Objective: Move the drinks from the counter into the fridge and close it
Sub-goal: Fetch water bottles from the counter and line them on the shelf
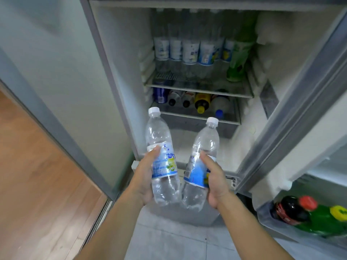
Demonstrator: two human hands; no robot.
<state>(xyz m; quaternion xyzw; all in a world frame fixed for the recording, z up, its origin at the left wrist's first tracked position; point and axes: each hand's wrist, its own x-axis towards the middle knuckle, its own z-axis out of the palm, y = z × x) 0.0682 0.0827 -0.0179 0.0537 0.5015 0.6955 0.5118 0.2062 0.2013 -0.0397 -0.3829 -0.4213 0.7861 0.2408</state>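
My left hand (143, 177) grips a clear water bottle (159, 136) with a white cap and a blue label. My right hand (216, 181) grips a second clear water bottle (206, 139) of the same kind, tilted to the right. Both bottles are held side by side in front of the open fridge (120, 59), below its shelves. The upper wire shelf (234, 89) carries a row of several water bottles (190, 51) and a green bottle (237, 59). Below it lie a blue can (160, 94) and several bottles (201, 102) on their sides.
The fridge door (304, 102) stands open on the right; its lower door rack (266, 216) holds a dark cola bottle (290, 208) and a green bottle (324, 221). A wooden floor (37, 175) lies to the left, grey tiles (169, 243) beneath me.
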